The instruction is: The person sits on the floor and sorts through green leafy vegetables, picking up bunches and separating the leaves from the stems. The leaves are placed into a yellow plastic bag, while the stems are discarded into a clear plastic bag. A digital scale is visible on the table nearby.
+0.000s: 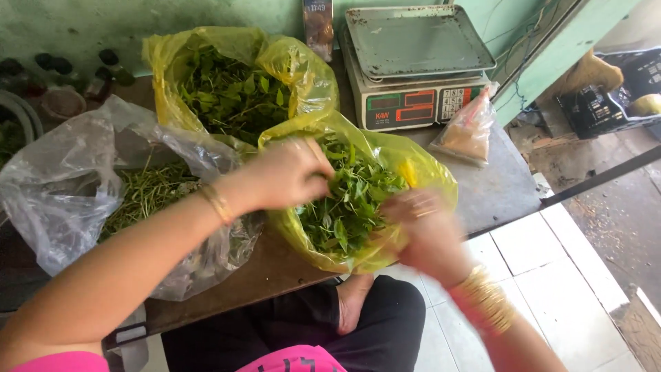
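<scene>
Leafy greens [348, 203] sit in a yellow bag [434, 172] at the bench [496, 186] front edge, between both hands. Left hand [286, 172] pinches leaves from above; right hand [423, 220], blurred, grips the bag's right rim.

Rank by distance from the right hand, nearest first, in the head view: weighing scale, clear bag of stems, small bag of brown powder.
From the right hand:
1. Small bag of brown powder, up right.
2. Weighing scale, behind, at table's back.
3. Clear bag of stems, far left.
</scene>
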